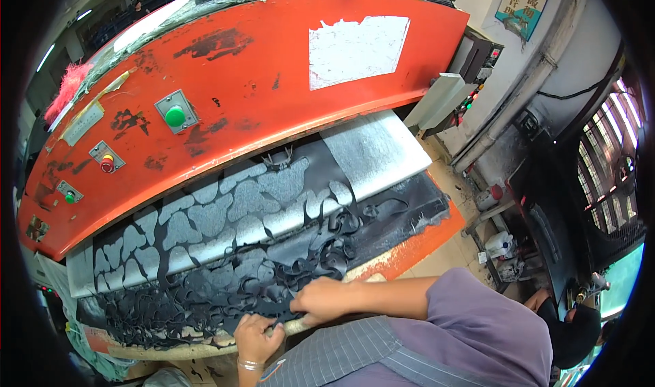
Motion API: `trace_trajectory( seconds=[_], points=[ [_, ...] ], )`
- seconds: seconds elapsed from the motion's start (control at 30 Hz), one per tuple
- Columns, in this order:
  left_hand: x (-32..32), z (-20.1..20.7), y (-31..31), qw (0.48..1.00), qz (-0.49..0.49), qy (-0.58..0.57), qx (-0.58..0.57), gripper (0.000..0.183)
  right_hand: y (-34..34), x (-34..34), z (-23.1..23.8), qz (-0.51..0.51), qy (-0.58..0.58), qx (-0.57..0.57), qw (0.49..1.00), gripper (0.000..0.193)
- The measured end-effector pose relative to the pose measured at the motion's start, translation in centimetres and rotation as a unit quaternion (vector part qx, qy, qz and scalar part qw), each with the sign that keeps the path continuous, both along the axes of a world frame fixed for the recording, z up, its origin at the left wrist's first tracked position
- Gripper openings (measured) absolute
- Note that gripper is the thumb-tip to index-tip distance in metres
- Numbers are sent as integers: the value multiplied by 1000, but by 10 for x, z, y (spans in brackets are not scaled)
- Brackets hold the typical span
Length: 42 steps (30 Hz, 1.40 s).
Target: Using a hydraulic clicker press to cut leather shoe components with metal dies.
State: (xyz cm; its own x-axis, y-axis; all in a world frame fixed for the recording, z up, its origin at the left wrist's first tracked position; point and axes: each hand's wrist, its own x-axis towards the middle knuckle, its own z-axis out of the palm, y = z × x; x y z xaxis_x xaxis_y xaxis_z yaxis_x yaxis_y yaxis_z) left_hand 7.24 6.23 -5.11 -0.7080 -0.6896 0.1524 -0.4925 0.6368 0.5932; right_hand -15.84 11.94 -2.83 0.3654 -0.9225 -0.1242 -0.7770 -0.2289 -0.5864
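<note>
A black sheet [317, 165] full of cut-out holes, looking like leather or rubber, lies across a pale metal plate [375, 148] under a red press [259, 66]. Toward me its web turns into a crumpled heap of black strips [225, 285] over the front ledge. My right hand [322, 300] is closed in a fist at the near edge of this heap, gripping the black web. Just left of it and closer to me, my left hand [258, 338], with a bracelet at the wrist, has its fingers curled on the same edge. Its fingertips are partly hidden.
Green buttons [175, 116] and a red knob [107, 163] sit on the press front. A control box [471, 80] with coloured lights stands at its right end. The ledge has a worn, orange right end [437, 233]. Another person [573, 332] is at the far right.
</note>
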Motion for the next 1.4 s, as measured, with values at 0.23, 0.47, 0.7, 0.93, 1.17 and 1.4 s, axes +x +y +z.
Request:
trace_trajectory(
  seconds=[0.23, 0.47, 0.7, 0.93, 1.17, 1.4],
  points=[
    [-22, 30, -40, 975, 77, 100, 180, 17, -174, -127, 17, -272, 135, -212, 929, 74],
    [-110, 49, -75, 945, 59, 211, 243, 21, -236, -172, 14, -280, 179, -93, 938, 65],
    [-172, 45, -85, 829, 144, 463, 278, 70, -140, -124, 39, -161, -152, -264, 939, 54],
    [-174, 33, -36, 758, 55, 524, 385, 59, -59, -98, 32, -68, -372, -142, 915, 44],
    [-184, 40, -15, 776, 124, 504, 358, 61, -38, -106, 27, -29, -428, -77, 900, 31],
    [-136, 36, -59, 773, 171, 539, 287, 33, -76, -190, 63, 120, 82, -238, 960, 21]
  ],
)
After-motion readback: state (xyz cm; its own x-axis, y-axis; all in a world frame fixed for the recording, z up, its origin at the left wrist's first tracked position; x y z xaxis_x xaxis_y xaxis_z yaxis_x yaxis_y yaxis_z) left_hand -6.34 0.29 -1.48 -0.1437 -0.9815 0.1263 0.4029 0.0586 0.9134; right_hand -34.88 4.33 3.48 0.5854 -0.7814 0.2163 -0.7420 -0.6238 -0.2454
